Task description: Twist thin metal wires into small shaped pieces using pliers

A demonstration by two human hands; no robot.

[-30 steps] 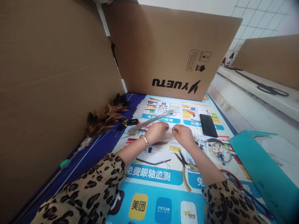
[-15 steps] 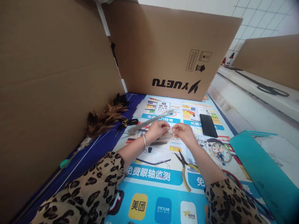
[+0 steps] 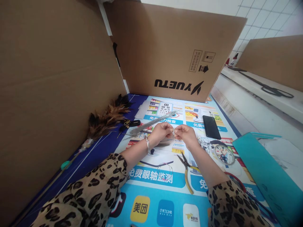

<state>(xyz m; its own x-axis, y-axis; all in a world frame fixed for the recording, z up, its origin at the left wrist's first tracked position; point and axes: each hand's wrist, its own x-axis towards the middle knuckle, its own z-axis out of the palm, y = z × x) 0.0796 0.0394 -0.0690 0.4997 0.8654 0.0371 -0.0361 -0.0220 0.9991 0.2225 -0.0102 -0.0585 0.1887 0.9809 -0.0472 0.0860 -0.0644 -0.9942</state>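
My left hand (image 3: 163, 130) and my right hand (image 3: 186, 134) meet fingertip to fingertip above the table, both closed in a pinch. Fine strands of thin wire (image 3: 174, 138) show faintly under my right fingertips. What the left fingers pinch is too small to make out. Behind the left hand lies a bundle of straight silvery wires (image 3: 151, 124), and some darker thin pieces (image 3: 163, 145) lie below it. Pliers with yellow handles (image 3: 187, 170) rest with jaws apart near my right forearm. A thin loop of wire with pinkish bits (image 3: 165, 171) lies to their left.
A black phone (image 3: 211, 127) and a round clear dish (image 3: 224, 154) lie to the right, by a teal folder (image 3: 267, 176). A feather duster (image 3: 106, 116) and a black key fob (image 3: 134, 123) are on the left. Cardboard panels (image 3: 175, 47) stand behind and left. Scissors (image 3: 276, 91) lie on a ledge.
My fingertips have come together; a small gap between the two hands has closed. The tools and wires on the table have stayed put.
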